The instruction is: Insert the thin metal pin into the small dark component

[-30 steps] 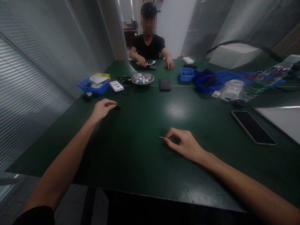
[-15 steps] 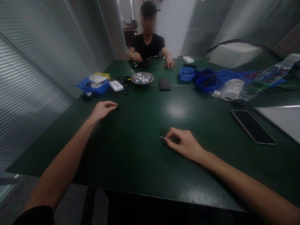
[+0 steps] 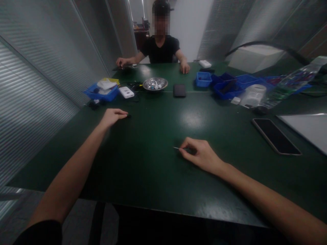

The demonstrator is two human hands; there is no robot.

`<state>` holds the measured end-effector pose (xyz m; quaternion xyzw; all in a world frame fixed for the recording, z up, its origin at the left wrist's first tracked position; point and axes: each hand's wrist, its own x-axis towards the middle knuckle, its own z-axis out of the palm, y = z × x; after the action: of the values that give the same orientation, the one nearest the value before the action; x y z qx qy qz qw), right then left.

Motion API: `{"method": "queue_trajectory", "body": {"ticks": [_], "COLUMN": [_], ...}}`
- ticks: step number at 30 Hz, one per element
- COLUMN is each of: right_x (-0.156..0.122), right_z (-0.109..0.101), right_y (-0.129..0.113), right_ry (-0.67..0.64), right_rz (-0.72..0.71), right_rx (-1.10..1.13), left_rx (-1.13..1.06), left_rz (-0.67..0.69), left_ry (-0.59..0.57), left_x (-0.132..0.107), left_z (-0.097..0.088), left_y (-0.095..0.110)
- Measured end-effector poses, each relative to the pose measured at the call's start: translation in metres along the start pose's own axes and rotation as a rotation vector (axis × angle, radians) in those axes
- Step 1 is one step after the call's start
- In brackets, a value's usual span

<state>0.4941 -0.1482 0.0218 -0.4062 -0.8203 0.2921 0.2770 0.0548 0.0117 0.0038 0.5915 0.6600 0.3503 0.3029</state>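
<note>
My left hand [image 3: 114,116] reaches forward over the left part of the green table [image 3: 143,163], its thumb and fingertips pinched on a small dark piece [image 3: 128,116] whose kind is too small to make out. Nearer to me and to the right, my right hand [image 3: 200,153] pinches a thin, pale, needle-like tool [image 3: 176,147]. The tool's tip points left, and the fingers hide the rest of it. A wide stretch of table separates the two hands. Beyond my left hand lies a white boxy device [image 3: 126,92].
A metal bowl [image 3: 155,84] of small parts and a dark square box [image 3: 180,91] lie farther back. Blue bins stand left [image 3: 102,94] and right [image 3: 203,79]. At right are a phone [image 3: 276,136] and a tilted plastic bottle [image 3: 288,86]. Another person [image 3: 163,49] sits opposite.
Both my hands keep their pinches and have hardly moved. The person opposite has swung one arm toward the left of the view, along with a dark flat thing.
</note>
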Motion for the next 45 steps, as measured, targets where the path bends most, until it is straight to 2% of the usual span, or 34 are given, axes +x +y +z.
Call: {"method": "queue_trajectory", "body": {"ticks": [4, 7, 9, 14, 16, 19, 23, 28, 31, 39, 45], "right_x": [0.001, 0.001, 0.001, 0.001, 0.001, 0.001, 0.001, 0.001, 0.001, 0.0, 0.0], "right_z": [0.0, 0.0, 0.0, 0.001, 0.001, 0.001, 0.001, 0.0, 0.0, 0.0, 0.0], "right_y": [-0.001, -0.002, -0.002, -0.001, -0.001, -0.001, -0.003, -0.002, -0.001, -0.001, 0.0], "right_ry": [-0.002, -0.006, -0.007, -0.006, -0.007, -0.008, -0.008, -0.014, -0.012, -0.018, -0.019], "right_rz": [0.003, 0.011, 0.015, 0.016, 0.016, 0.015, 0.019, 0.026, 0.019, 0.008, 0.013], "right_rx": [0.01, 0.01, 0.005, -0.005, -0.006, -0.007, -0.003, 0.005, 0.002, 0.0, -0.012], "left_rx": [-0.04, -0.023, 0.062, 0.438, 0.577, 0.698, 0.725, 0.712, 0.632, 0.445, 0.505], "left_rz": [-0.06, -0.029, 0.057, 0.423, 0.517, 0.584, 0.635, 0.654, 0.633, 0.43, 0.488], "left_ry": [0.046, 0.039, 0.034, 0.049, 0.068, 0.103, 0.113, 0.113, 0.126, 0.115, 0.07], "left_x": [0.004, 0.005, 0.005, -0.009, -0.017, -0.024, -0.025, -0.026, -0.026, -0.022, -0.032], "left_z": [0.005, 0.006, 0.005, 0.007, 0.011, 0.018, 0.024, 0.025, 0.026, 0.025, 0.026], "left_y": [0.001, 0.0, 0.0, 0.007, 0.01, 0.012, 0.01, 0.009, 0.01, 0.014, 0.021]}}
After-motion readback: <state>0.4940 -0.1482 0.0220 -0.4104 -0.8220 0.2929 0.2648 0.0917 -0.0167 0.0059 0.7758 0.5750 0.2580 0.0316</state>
